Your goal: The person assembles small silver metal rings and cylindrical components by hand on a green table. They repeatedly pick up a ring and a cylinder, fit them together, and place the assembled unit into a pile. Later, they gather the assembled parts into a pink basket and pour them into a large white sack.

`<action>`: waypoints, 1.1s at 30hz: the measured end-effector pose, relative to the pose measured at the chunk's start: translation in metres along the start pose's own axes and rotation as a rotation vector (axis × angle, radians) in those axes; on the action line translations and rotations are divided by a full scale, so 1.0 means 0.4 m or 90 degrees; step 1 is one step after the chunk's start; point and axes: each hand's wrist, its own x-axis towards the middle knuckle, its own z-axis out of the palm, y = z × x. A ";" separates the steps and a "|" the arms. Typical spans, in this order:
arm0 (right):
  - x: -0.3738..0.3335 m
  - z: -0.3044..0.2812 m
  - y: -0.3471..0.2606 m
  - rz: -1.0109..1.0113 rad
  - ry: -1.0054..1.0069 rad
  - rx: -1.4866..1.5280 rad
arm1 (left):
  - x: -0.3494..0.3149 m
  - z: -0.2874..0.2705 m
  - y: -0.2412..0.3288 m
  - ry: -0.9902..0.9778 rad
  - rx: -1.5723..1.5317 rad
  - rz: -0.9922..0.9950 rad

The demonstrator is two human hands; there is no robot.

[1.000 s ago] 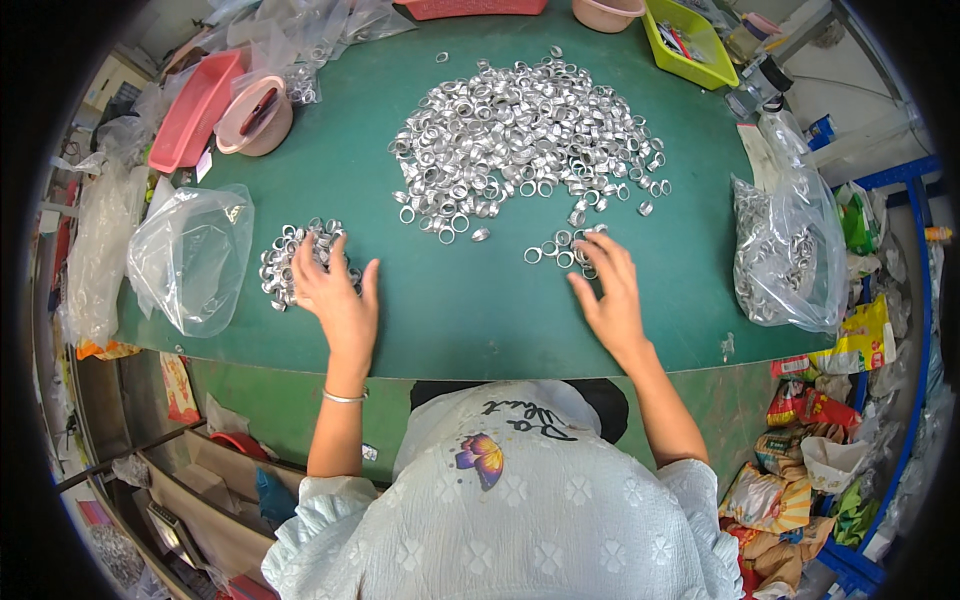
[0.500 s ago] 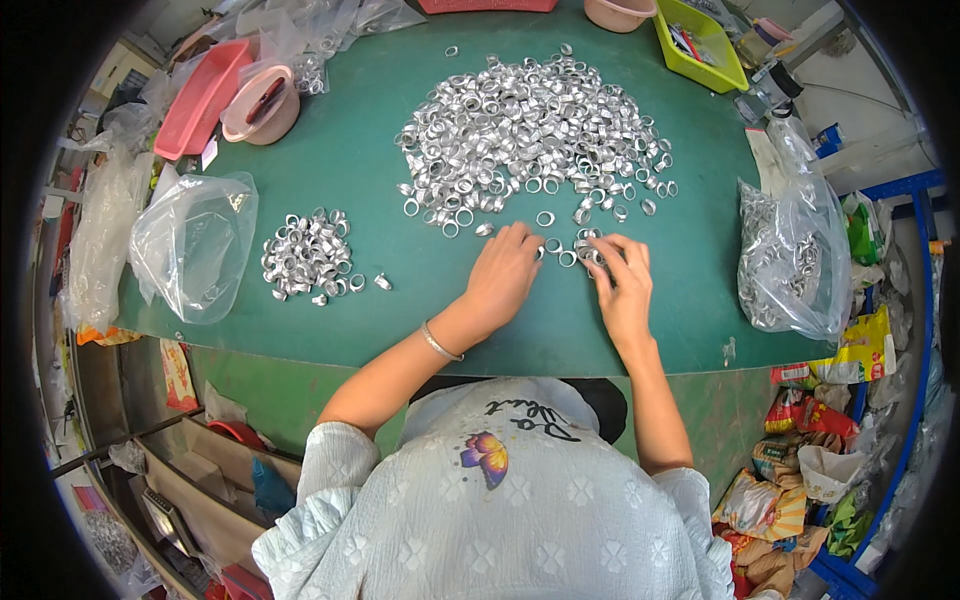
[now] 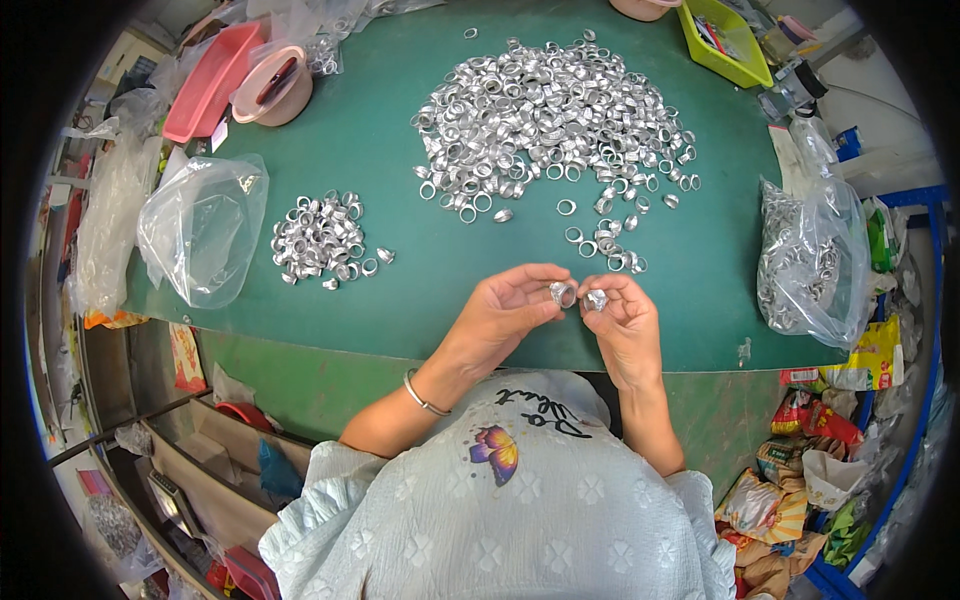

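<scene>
My left hand pinches a silver ring between thumb and fingers. Close beside it, my right hand grips another silver ring in its fingertips. Both hands are held over the near part of the table, the two rings side by side. Beyond them lies a big heap of silver rings, with a few strays trailing toward my hands. Off to the left is a smaller pile of similar rings.
On the green table an open clear plastic bag lies at left. Behind it are a pink tray and a pink bowl. A bag of rings stands at right, a yellow-green basket at back right.
Both hands have drawn back from the loose rings toward my body, and each now has a ring raised in its fingers. The view has shifted slightly.
</scene>
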 end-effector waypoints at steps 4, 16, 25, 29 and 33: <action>-0.003 0.013 -0.006 -0.030 -0.009 -0.016 | -0.008 0.000 0.002 -0.021 -0.065 -0.035; -0.017 0.028 -0.017 -0.210 0.006 -0.471 | -0.024 0.027 -0.008 0.007 0.045 -0.077; -0.036 0.020 0.012 -0.070 0.003 -0.138 | -0.026 0.059 0.001 0.035 0.155 -0.016; -0.042 0.015 0.018 -0.044 0.007 -0.093 | -0.028 0.056 0.001 0.043 0.170 -0.022; -0.045 0.022 0.021 -0.030 0.039 -0.073 | -0.025 0.058 -0.004 0.034 0.218 0.009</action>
